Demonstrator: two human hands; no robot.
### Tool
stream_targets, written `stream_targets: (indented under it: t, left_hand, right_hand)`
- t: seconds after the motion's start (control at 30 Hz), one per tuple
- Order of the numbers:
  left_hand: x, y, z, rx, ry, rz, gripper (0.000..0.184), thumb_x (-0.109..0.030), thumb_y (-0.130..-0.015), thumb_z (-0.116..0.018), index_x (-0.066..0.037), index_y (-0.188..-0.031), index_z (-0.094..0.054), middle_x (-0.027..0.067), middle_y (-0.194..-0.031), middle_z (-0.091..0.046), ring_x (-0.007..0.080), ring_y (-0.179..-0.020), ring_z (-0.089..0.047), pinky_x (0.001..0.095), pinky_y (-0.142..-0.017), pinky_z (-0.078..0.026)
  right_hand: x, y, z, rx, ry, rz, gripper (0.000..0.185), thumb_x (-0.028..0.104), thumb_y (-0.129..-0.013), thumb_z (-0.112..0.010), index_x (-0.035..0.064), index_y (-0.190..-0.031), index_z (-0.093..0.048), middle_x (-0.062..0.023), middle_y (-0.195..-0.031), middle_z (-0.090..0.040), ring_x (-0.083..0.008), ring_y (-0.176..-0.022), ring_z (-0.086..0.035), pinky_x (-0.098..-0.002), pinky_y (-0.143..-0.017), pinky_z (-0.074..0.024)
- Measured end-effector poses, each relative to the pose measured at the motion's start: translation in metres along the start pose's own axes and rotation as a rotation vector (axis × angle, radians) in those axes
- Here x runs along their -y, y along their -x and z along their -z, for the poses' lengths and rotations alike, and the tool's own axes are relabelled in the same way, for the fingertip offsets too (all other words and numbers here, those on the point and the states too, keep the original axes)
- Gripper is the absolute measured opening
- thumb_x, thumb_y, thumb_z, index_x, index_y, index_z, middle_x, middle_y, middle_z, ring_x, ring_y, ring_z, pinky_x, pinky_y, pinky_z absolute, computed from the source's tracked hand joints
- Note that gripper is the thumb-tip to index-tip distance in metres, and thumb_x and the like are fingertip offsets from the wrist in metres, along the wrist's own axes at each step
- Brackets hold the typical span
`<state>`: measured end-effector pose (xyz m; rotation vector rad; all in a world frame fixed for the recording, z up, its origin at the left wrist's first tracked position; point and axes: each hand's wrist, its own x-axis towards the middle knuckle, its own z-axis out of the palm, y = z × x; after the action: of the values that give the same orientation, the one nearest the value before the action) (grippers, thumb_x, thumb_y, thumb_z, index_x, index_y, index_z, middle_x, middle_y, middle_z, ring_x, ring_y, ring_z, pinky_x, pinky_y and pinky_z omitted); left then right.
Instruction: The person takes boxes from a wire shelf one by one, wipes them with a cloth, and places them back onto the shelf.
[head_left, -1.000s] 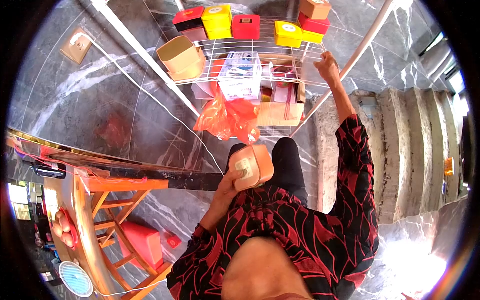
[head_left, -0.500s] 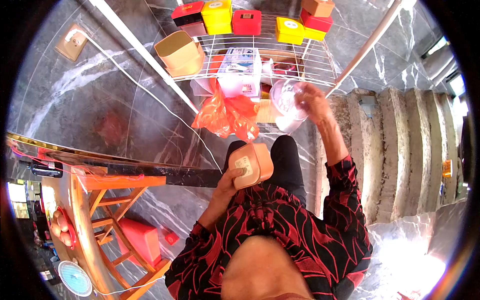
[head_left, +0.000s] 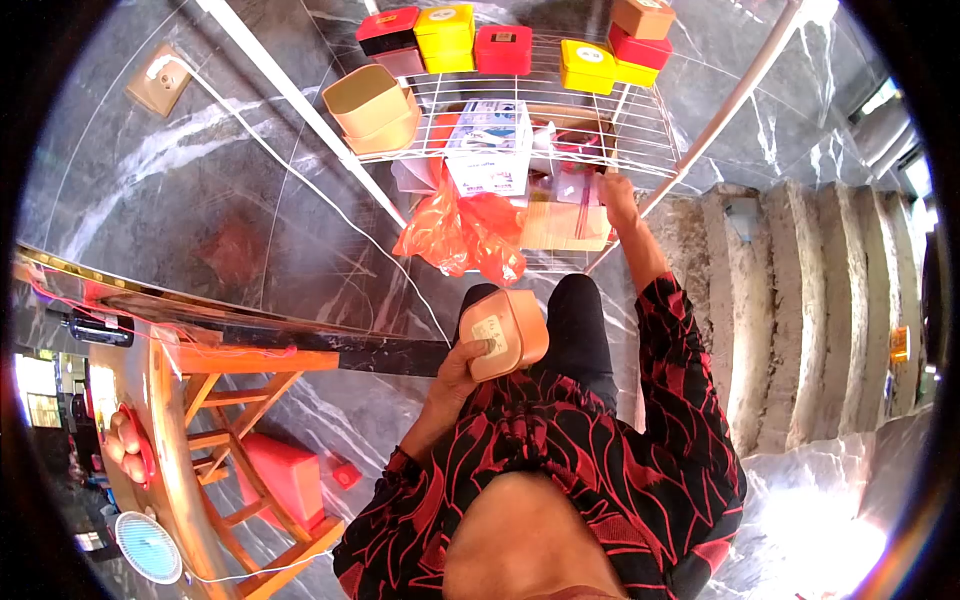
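Observation:
My left hand (head_left: 462, 366) grips a tan box (head_left: 522, 328) with rounded corners and a pale label, held tilted above my lap. Its thumb lies over the label. At the right end of the rack's lower shelf is my right hand (head_left: 620, 196), fingers curled against a crumpled clear plastic bag (head_left: 576, 187); the exact grip is partly hidden. Below that bag lies a flat pale-yellow ribbed piece (head_left: 565, 227). To its left hang orange-red plastic bags (head_left: 455, 235), in front of a white printed carton (head_left: 490, 150).
On the white wire rack (head_left: 640, 130) stand red boxes (head_left: 503, 50), yellow boxes (head_left: 587, 66) and an open tan box (head_left: 365, 105). Concrete steps (head_left: 780, 310) rise at right. A wooden stool (head_left: 230, 430) and a white cable (head_left: 310, 205) are at left.
My right hand has moved forward with the clear plastic bag, from in front of the rack to the lower shelf. My left hand keeps the tan box in nearly the same place.

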<state>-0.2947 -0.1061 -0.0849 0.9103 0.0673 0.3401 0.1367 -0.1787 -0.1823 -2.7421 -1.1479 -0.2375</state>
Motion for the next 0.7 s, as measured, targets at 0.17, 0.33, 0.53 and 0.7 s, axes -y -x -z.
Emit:
stream_targets:
  t: [0.17,0.33,0.53,0.7]
  left_hand:
    - [-0.008,-0.011,-0.002,-0.376,0.042,0.236,0.054,-0.011,-0.076,-0.062,0.002,-0.124,-0.043,0.0132,-0.117,-0.056,0.0230,-0.104,-0.058,0.0370,-0.091,-0.048]
    - [0.016,-0.027,0.046,-0.227,0.478,0.293,0.059,-0.014,-0.074,-0.062,0.003,-0.127,-0.040,0.0144,-0.118,-0.055,0.0260,-0.106,-0.057,0.0402,-0.094,-0.045]
    - [0.018,-0.060,0.037,-0.076,0.390,0.221,0.069,-0.020,-0.068,-0.068,0.001,-0.128,-0.039,0.0150,-0.120,-0.055,0.0257,-0.109,-0.055,0.0413,-0.094,-0.044]
    - [0.024,-0.059,-0.012,0.089,0.175,0.411,0.067,-0.016,-0.067,-0.068,0.001,-0.126,-0.041,0.0128,-0.115,-0.058,0.0232,-0.104,-0.058,0.0379,-0.092,-0.045]
  right_hand:
    - [0.025,0.052,0.056,-0.337,-1.185,-0.413,0.020,0.016,-0.089,-0.051,-0.0004,-0.084,-0.062,-0.0040,-0.070,-0.061,-0.0120,-0.065,-0.058,-0.0245,-0.062,-0.0468]
    - [0.071,0.141,0.146,0.028,-1.627,-0.070,0.026,0.023,-0.092,-0.052,-0.0008,-0.088,-0.062,-0.0113,-0.083,-0.064,-0.0164,-0.069,-0.062,-0.0307,-0.065,-0.0517]
    - [0.109,0.205,0.070,0.587,-1.831,-0.336,0.025,0.022,-0.093,-0.051,0.0003,-0.099,-0.063,-0.0110,-0.086,-0.066,-0.0170,-0.075,-0.065,-0.0274,-0.067,-0.0542]
    - [0.143,0.202,0.094,0.551,-2.419,-0.281,0.034,0.019,-0.092,-0.047,0.0036,-0.122,-0.050,-0.0068,-0.116,-0.057,-0.0160,-0.103,-0.058,-0.0343,-0.085,-0.0495]
